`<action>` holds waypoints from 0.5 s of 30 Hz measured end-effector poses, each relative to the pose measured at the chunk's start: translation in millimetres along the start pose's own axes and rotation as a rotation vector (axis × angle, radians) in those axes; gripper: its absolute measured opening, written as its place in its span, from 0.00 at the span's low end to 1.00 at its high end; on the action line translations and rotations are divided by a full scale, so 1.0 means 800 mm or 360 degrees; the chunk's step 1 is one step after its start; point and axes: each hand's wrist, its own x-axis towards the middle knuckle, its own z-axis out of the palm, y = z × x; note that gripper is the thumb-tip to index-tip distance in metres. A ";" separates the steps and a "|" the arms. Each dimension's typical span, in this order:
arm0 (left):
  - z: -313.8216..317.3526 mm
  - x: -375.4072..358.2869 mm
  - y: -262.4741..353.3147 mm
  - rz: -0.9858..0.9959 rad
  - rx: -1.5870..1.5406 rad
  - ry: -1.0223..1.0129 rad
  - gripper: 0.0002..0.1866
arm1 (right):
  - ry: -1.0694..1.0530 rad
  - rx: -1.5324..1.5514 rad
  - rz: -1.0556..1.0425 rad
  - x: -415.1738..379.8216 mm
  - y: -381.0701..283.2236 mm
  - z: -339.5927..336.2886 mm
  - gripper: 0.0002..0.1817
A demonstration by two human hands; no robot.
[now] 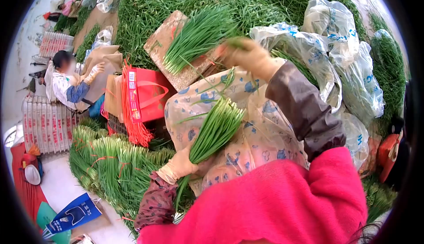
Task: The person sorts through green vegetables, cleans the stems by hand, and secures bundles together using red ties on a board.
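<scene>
My left hand (180, 165), in a pale glove, is closed around a bunch of garlic chives (217, 129), its pale cut ends pointing up and away from me. The bunch lies over the patterned plastic apron (265, 131) across my lap. My right hand (251, 57), gloved too, is smeared by motion beside the right end of a board (161, 30); a green blur shows at its fingers, and I cannot tell whether it grips anything. Loose chives (201, 36) lie in a pile on that board. A few stray blades hang between the board and the bunch.
Red ties (133, 127) drape over a red bag (152, 94) left of the board. Tied chive bundles (119, 160) stack at lower left. Plastic bags (329, 36) lie right, a chive heap (154, 1) behind. A person (70, 83) sits at left near stacked crates (48, 122).
</scene>
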 end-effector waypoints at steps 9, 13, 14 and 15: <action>-0.008 0.007 0.005 -0.0147 0.1524 0.0180 0.43 | -0.1429 -0.1607 -0.0914 -0.065 0.003 0.128 0.40; -0.008 -0.003 0.028 -0.0222 0.1569 0.0364 0.52 | -0.1373 -0.1817 -0.0520 -0.043 0.054 0.073 0.49; -0.009 -0.006 0.022 -0.0258 0.1615 0.0407 0.56 | -0.1328 -0.1840 -0.0481 -0.040 0.065 0.065 0.47; -0.010 -0.009 0.017 -0.0221 0.1742 0.0415 0.53 | -0.1329 -0.1835 -0.0475 -0.040 0.077 0.058 0.47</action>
